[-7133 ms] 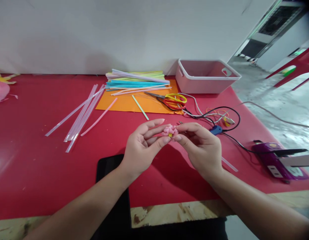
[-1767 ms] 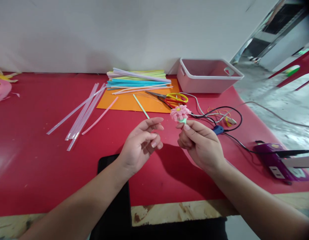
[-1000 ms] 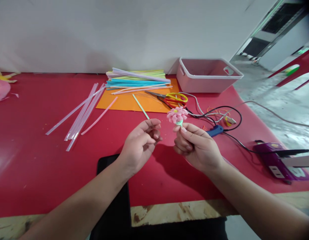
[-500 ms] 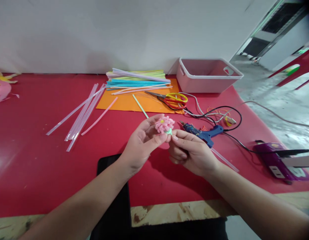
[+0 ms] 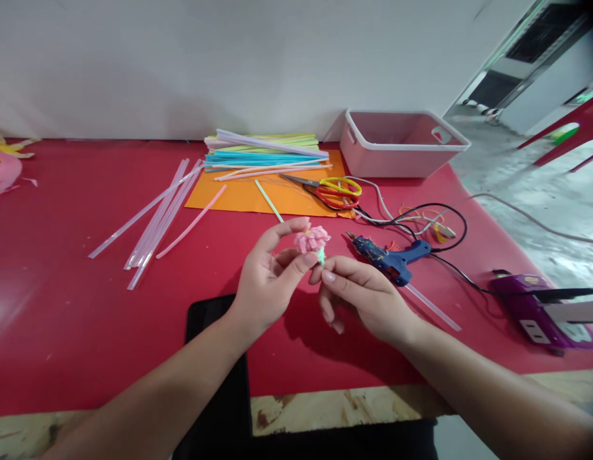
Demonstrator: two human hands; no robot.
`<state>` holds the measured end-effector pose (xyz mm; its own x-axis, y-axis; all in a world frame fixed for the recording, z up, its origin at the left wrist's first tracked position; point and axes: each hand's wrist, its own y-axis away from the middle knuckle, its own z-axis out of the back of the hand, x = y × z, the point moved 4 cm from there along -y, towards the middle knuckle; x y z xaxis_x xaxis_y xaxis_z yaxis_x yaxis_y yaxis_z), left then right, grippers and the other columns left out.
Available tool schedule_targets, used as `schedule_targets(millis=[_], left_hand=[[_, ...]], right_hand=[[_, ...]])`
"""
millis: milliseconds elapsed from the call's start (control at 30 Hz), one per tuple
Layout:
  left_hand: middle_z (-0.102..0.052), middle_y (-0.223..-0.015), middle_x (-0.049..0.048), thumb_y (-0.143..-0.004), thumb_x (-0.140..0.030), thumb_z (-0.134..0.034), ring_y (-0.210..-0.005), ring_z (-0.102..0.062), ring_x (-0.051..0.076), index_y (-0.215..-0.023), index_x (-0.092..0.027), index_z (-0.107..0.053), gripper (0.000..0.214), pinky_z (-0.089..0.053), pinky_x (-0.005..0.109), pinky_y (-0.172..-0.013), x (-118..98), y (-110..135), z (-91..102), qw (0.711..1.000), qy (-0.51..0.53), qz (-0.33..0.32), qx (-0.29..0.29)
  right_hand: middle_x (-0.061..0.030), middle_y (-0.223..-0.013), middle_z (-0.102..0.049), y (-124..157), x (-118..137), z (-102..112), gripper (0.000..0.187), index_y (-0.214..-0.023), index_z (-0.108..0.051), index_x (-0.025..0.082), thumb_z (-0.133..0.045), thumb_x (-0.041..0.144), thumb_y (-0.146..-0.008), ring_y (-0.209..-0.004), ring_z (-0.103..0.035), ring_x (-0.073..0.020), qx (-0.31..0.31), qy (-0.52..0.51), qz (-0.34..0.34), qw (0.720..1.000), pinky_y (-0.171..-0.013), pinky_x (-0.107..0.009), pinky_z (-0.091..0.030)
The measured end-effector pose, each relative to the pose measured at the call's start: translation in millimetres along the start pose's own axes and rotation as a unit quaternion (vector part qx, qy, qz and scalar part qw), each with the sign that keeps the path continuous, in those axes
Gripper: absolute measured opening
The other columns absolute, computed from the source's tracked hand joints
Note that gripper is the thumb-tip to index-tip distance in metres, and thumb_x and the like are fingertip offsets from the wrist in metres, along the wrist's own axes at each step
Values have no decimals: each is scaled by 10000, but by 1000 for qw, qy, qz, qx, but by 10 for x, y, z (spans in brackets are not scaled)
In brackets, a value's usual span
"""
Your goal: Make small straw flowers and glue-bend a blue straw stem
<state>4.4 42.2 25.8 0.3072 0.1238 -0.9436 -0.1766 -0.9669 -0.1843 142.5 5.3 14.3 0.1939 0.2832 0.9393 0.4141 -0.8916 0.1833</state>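
Flower (image 5: 312,239) hangs above the table (image 5: 85,319), back from its near edge. Left hand (image 5: 268,278) pinches it from thumb to fingers; right hand (image 5: 366,294) has thumb and finger together at its green tip, though whether gripping is hard to tell. Glue gun (image 5: 397,263) lies just beside the right hand, scissors (image 5: 332,190) farther back.

From close above, the head-worn camera looks forward and down onto the red tabletop (image 5: 100,332).
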Motion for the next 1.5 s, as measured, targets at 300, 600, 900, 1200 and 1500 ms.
schedule_targets(millis=[300, 600, 900, 1200, 1500], left_hand=[[-726, -1055, 74, -874, -231, -703, -859, -708, 145, -1052, -180, -639, 196, -577, 198, -649, -33, 31, -35, 1000, -24, -1, 12], [-748, -1000, 52, -788, -118, -740, -903, -709, 133, -990, -174, -626, 239, -591, 188, -709, -26, 27, -70, 999, 25, 43, 10], [-746, -1033, 76, -802, -223, -766, -937, -714, 180, -1072, -184, -631, 304, -592, 231, -708, 34, 28, -32, 999, 5, 50, 18], [-713, -1181, 88, -770, -206, -794, -1037, -691, 191, -1093, -200, -636, 360, -579, 295, -879, 50, 4, -38, 999, 3, 38, 30], [-752, -1077, 66, -704, -236, -863, -899, -711, 159, -1082, -181, -696, 417, -589, 279, -823, 96, 16, -32, 991, 56, 118, 20]], right_hand=[[51, -594, -597, 54, 6, 1, 268, -852, -509, 215, -432, 406, -1023, -468, -530, -76, -35, 261, 74, 962, -513, -203, -433], [50, -580, -583, 66, 57, 3, 186, -902, -569, 195, -453, 294, -1010, -480, -516, -71, -64, 354, 114, 926, -536, -196, -420], [41, -561, -574, 72, 60, -10, 230, -828, -551, 196, -461, 319, -1000, -451, -500, -73, -82, 340, 97, 932, -481, -197, -401], [52, -540, -573, 57, 22, 2, 255, -871, -569, 195, -463, 387, -1002, -410, -494, -77, -86, 266, 53, 959, -444, -204, -394], [-38, -864, -655, 169, 306, 171, 120, -907, -645, 203, -589, 297, -955, -789, -632, -154, -260, 381, 305, 834, -683, -279, -509]])
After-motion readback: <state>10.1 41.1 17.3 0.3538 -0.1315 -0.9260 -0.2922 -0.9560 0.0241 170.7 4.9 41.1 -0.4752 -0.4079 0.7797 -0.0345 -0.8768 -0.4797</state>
